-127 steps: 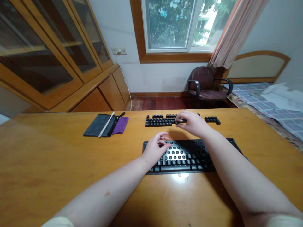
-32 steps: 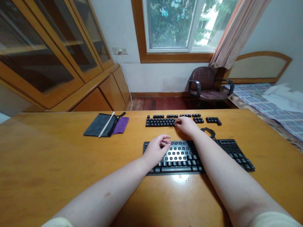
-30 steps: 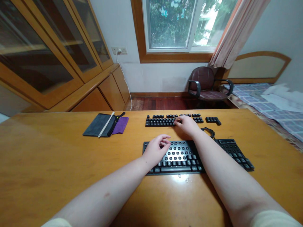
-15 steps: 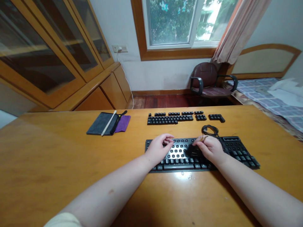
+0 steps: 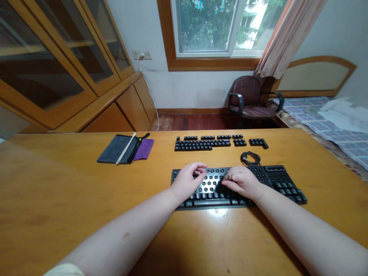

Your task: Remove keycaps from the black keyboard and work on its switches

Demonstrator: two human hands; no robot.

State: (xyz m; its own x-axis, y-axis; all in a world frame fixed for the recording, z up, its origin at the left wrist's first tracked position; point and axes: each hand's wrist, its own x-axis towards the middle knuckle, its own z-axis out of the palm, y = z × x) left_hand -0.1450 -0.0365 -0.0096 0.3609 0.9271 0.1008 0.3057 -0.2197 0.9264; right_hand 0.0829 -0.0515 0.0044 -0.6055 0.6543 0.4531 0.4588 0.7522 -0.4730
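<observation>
A black keyboard (image 5: 218, 202) lies before me with many keycaps off its middle, showing bare key posts on a shiny plate. Over its left part rests my left hand (image 5: 188, 180), fingers loosely curled, thumb apart, nothing in it. Above the middle of the keyboard, my right hand (image 5: 241, 182) is closed on a small brush (image 5: 220, 188). Its dark bristles point down-left onto the bare posts; most of the handle is hidden by my fingers. Rows of removed black keycaps (image 5: 202, 143) lie behind the keyboard, with another group (image 5: 258, 143) to their right.
A coiled black cable (image 5: 250, 158) sits at the keyboard's back edge. On the left of the wooden desk (image 5: 71, 191) are a dark grey pouch (image 5: 110, 149), a pale thin stick (image 5: 126, 148) across it, and a purple cloth (image 5: 144, 149). Beyond stands a chair (image 5: 246, 96).
My right hand has moved left across the keyboard with the brush and turned slightly. My left hand stays on the keyboard's left part. The view has shifted a little.
</observation>
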